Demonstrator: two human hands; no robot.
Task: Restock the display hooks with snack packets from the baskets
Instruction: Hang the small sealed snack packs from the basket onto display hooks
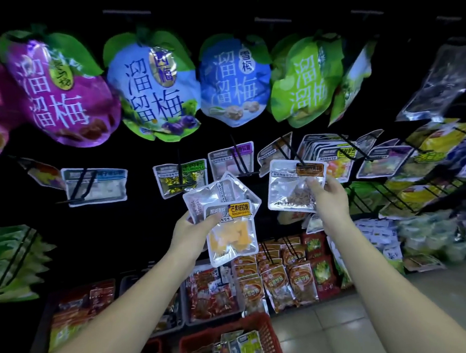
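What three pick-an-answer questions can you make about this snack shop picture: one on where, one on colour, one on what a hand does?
1. Where is the red basket?
A. high on the wall
B. low down, at the bottom
C. on a shelf

2. What colour are the sweets in the front packet in the left hand?
A. yellow-orange
B. blue
C. black

3. What is the right hand doing?
A. hanging empty
B. pushing the basket
C. holding an orange-label packet up at a hook

Answers:
B, it sits at the bottom edge between both arms.
A, yellow-orange chunks show through its clear window.
C, its fingers pinch the packet, whose top reaches the hook.
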